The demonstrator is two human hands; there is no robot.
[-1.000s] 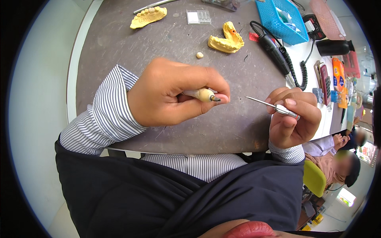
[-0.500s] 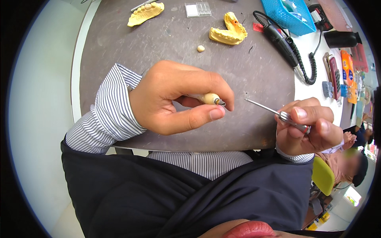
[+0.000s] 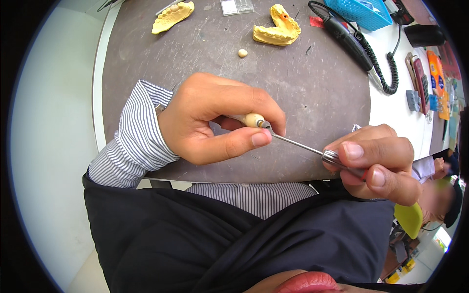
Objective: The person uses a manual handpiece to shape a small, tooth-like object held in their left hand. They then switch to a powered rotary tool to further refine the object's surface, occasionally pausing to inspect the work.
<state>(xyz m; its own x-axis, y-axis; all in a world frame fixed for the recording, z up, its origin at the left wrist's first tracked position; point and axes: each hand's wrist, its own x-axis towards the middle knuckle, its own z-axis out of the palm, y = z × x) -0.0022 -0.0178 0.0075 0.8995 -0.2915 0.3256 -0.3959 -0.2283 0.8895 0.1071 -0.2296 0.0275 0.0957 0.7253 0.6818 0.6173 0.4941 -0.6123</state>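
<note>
My left hand (image 3: 220, 119) is closed around a cream-coloured rounded piece (image 3: 253, 120) with a short brass-and-metal end. Most of that piece is hidden inside the fingers, so its kind does not show. Between thumb and fingers, my right hand (image 3: 378, 158) grips a small screwdriver (image 3: 303, 146) with a thin steel shaft, a ridged metal grip and a red band. The screwdriver's tip meets the metal end of the cream piece at my left thumb; I cannot tell how far it goes in.
Beyond my hands lie two yellow dental casts, one at left (image 3: 173, 17) and one nearer the middle (image 3: 277, 27). A loose tooth crown (image 3: 243, 53) is between them. A black handpiece (image 3: 344, 41) with coiled cord and a blue basket (image 3: 361, 13) stand at right. Another person sits far right.
My right hand has brought the screwdriver leftward, from apart to touching the metal end of the cream piece. My left hand keeps its hold, and the view has shifted slightly.
</note>
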